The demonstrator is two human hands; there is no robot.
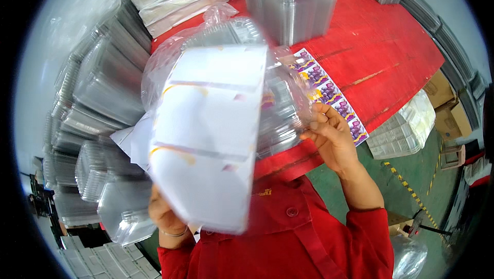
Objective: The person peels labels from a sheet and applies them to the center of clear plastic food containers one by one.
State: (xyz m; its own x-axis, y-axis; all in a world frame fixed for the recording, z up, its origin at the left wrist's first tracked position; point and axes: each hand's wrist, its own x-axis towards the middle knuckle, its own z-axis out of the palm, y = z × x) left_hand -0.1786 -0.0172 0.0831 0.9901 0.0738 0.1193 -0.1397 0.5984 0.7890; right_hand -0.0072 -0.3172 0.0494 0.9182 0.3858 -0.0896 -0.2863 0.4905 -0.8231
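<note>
A white label backing sheet [211, 119] is raised in front of me, slightly blurred, with thin orange and purple print traces where labels have been peeled off. My left hand [165, 211] grips its lower left edge, the fingers partly hidden behind it. My right hand [332, 137] is closed, thumb and fingers pinching the right edge of a clear plastic container [285, 106]. The sheet covers much of that container's left side. Right beside it, a strip of grape-printed labels [329, 94] lies on the red table [370, 47], partly under the container.
Behind the sheet is a clear plastic bag [162, 68] with more containers. A tall container stack [293, 14], topped by a label, stands at the table's far side. Many nested containers [108, 78] are piled on the left. Cardboard boxes [442, 99] sit at the right.
</note>
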